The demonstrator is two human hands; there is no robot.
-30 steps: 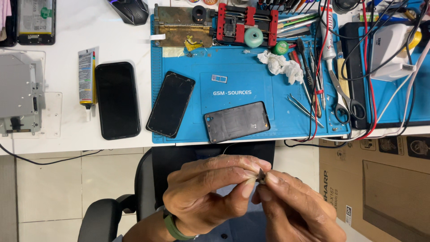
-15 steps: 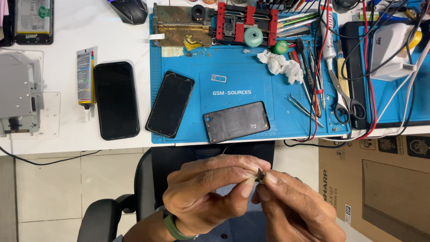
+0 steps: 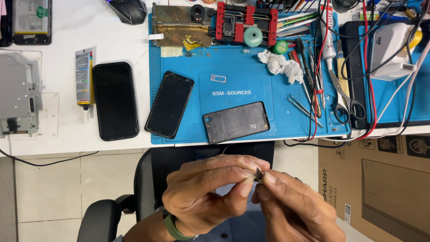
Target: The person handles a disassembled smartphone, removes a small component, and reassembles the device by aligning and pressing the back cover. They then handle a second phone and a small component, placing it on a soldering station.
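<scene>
A phone repair workshop. A blue work mat [image 3: 251, 130] covers the white bench [image 3: 67, 143], with two phones [image 3: 170, 104] and a phone back cover [image 3: 236, 122] lying on it. Along the mat's far edge sits a red clamp [image 3: 245, 21]; tweezers [image 3: 301, 105] and scissors [image 3: 344, 96] lie at its right side (wires too). Left of the mat is a glue tube [image 3: 83, 77].

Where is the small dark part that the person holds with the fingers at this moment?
In the head view, the small dark part is pinched between the left hand and the right hand, low in the middle, in front of the blue mat.
</scene>
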